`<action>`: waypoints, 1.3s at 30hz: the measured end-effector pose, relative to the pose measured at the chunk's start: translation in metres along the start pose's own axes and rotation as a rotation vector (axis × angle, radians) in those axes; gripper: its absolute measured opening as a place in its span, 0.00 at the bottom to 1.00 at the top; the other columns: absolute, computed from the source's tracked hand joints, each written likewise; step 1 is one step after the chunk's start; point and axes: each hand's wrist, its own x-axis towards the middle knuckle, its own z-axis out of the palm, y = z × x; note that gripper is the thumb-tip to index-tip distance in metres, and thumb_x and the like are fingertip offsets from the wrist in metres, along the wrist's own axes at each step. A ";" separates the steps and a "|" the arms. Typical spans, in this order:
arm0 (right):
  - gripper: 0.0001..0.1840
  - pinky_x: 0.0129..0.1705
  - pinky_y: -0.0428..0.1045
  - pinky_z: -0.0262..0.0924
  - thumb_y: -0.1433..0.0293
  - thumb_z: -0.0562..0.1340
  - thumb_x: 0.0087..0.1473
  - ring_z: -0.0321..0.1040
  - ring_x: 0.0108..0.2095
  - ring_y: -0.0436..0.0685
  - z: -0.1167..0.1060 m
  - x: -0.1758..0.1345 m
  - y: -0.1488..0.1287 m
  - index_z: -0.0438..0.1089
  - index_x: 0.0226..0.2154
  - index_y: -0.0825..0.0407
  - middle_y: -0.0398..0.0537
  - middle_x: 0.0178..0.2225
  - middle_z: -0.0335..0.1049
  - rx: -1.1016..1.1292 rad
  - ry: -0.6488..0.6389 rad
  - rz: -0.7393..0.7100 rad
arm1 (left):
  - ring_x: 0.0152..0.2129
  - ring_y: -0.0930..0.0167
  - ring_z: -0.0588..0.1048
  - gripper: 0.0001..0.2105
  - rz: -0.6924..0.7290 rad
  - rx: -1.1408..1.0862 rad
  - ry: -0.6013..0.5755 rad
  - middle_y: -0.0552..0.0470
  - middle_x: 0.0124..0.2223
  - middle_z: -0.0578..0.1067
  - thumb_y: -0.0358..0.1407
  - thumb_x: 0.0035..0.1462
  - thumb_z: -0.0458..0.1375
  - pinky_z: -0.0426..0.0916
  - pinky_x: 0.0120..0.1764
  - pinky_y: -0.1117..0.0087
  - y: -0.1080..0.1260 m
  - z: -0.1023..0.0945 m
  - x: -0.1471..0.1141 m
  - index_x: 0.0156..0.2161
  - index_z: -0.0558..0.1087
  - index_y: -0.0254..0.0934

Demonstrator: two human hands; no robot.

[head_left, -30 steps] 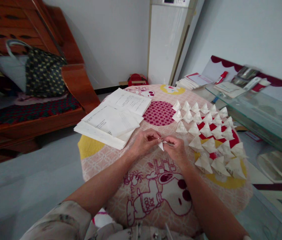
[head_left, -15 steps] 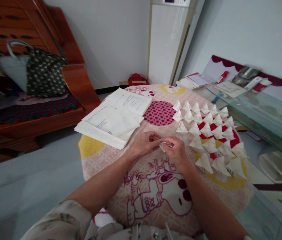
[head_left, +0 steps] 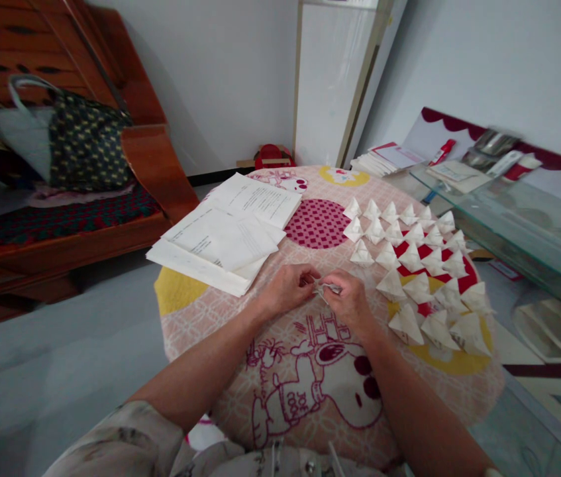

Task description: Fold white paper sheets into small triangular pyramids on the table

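right fingers pinch folded paper | left fingers: hold unclear | paper pyramids crowd tablecloth's edge

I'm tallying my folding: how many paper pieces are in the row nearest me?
3, on the right of the tablecloth: left piece, middle piece, right piece. None there looks hidden.

The book lies left on the table; folded papers stand right.

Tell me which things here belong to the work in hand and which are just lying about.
Seem part of the work:
small folded paper in the right hand
rows of folded paper pieces
printed sheets

Apparently just lying about:
dark patterned bag
slim red object
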 end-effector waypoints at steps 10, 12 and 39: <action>0.13 0.36 0.49 0.66 0.81 0.58 0.48 0.71 0.34 0.56 0.002 -0.001 -0.004 0.74 0.32 0.50 0.48 0.32 0.73 -0.034 0.003 -0.073 | 0.21 0.75 0.71 0.12 -0.073 0.216 0.001 0.56 0.24 0.75 0.26 0.53 0.56 0.59 0.27 0.75 0.016 -0.003 -0.001 0.41 0.78 0.33; 0.13 0.37 0.49 0.66 0.81 0.58 0.48 0.72 0.34 0.56 0.002 -0.001 -0.004 0.75 0.32 0.51 0.48 0.32 0.73 -0.030 -0.016 -0.070 | 0.21 0.76 0.69 0.14 -0.055 0.233 0.002 0.56 0.23 0.74 0.24 0.51 0.55 0.58 0.27 0.75 0.015 -0.004 -0.001 0.41 0.79 0.33; 0.09 0.41 0.52 0.67 0.77 0.63 0.45 0.73 0.36 0.57 -0.003 0.002 -0.005 0.73 0.31 0.50 0.47 0.33 0.76 0.139 -0.100 0.130 | 0.30 0.73 0.73 0.15 0.102 0.214 0.013 0.52 0.39 0.76 0.25 0.48 0.60 0.66 0.34 0.73 0.011 -0.005 -0.003 0.43 0.70 0.36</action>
